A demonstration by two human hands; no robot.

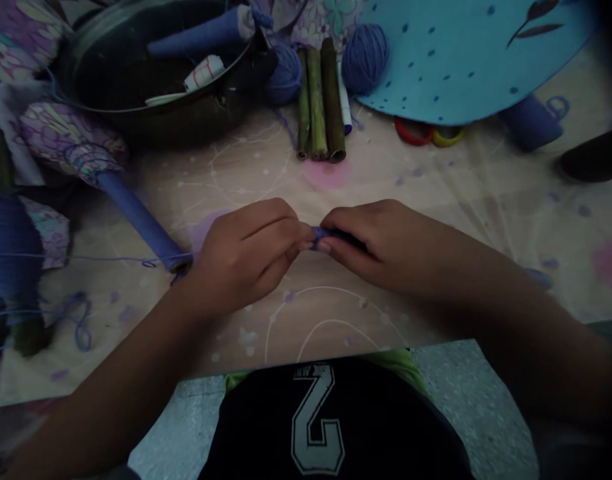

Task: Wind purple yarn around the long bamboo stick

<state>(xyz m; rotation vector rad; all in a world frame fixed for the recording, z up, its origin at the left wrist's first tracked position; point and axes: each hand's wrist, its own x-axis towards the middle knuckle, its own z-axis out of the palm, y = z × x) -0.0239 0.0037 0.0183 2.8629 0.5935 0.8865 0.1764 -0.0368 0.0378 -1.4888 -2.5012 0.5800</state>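
Observation:
My left hand [259,250] and my right hand [381,240] meet over the middle of the table, fingertips pinched on a small blue-purple piece of yarn [316,237]. Only a short bit of it shows between the fingers; the rest is hidden. A strand of purple yarn [111,258] runs from a yarn-wound bundle [11,243] at the left toward my left wrist. Close to that wrist lies a purple-wrapped stick [141,217] with a flowered cloth head [71,137].
Behind my hands are several bamboo tubes [316,107], a pen [345,100], and purple yarn balls [366,59]. A dark pan [151,120] holds another wrapped stick [201,33]. Back right are a blue dotted sheet [451,60], red [413,132] and yellow [447,137] rings, and a purple roll [531,123].

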